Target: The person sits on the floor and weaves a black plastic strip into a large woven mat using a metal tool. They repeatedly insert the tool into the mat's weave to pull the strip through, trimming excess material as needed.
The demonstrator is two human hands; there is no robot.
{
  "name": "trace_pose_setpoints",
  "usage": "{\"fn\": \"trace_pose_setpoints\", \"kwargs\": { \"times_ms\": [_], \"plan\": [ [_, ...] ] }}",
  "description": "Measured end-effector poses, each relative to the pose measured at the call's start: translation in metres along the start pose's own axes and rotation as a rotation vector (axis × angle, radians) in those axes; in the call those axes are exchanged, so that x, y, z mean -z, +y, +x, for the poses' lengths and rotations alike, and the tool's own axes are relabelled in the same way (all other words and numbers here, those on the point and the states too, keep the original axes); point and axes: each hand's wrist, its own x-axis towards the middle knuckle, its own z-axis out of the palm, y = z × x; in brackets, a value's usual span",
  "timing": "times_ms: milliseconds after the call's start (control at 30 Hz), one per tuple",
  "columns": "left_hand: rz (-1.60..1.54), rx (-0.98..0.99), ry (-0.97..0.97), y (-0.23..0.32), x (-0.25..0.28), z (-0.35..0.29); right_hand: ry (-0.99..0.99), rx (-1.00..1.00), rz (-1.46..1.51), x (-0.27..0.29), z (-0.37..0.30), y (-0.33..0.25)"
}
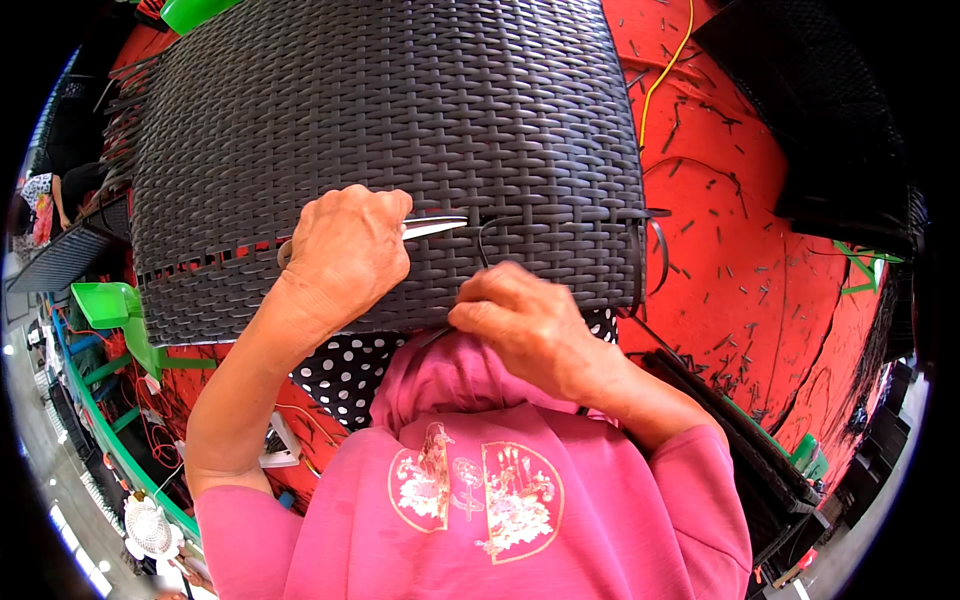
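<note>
Woven panel: the broad, curved panel of dark, interlaced flat strands (390, 110) is placed directly before the person's body, above the red floor covering (810, 320).
Left hand: the slim pointed scissors with silvery metal blades (432, 230) are gripped in the closed fingers of the left hand (350, 238), which is held over the near part of the panel.
Blades: the tips are pointed rightward, close to the weave; whether it is touched cannot be told.
Right hand: the thin, dark, flexible strip (482, 245) is pinched by the bent fingers of the right hand (530, 325), slightly blurred near the panel's front edge.
Strip: a narrow loop is formed between the weave and the right hand, just beside the blade tips.
Open row: the red floor covering is seen through a line of gaps left of the left hand.
Lap: the black cloth with white dots (345, 385) is partly covered by the panel, near the pink printed shirt (450, 560).
Floor: many short dark offcuts are scattered to the right, where the thin yellow cord (665, 80) is also laid.
</note>
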Motion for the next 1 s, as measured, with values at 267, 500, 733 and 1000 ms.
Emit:
{"fn": "trace_pose_setpoints", "kwargs": {
  "times_ms": [267, 500, 733, 1000],
  "plan": [
    [-0.543, -0.054, -0.065, -0.033, -0.031, 0.021, 0.218, -0.401, -0.127, 0.033, 0.009, 0.028],
    [-0.621, -0.063, -0.06, -0.039, -0.037, 0.019, 0.045, -0.552, -0.114, 0.033, 0.023, 0.039],
    [-0.61, -0.093, -0.014, -0.039, -0.039, 0.016, -0.031, -0.531, -0.178, 0.037, 0.036, 0.038],
    [-0.475, 0.005, -0.061, -0.031, -0.028, 0.017, -0.237, -0.479, -0.298, 0.042, 0.056, 0.041]
  ]
}}
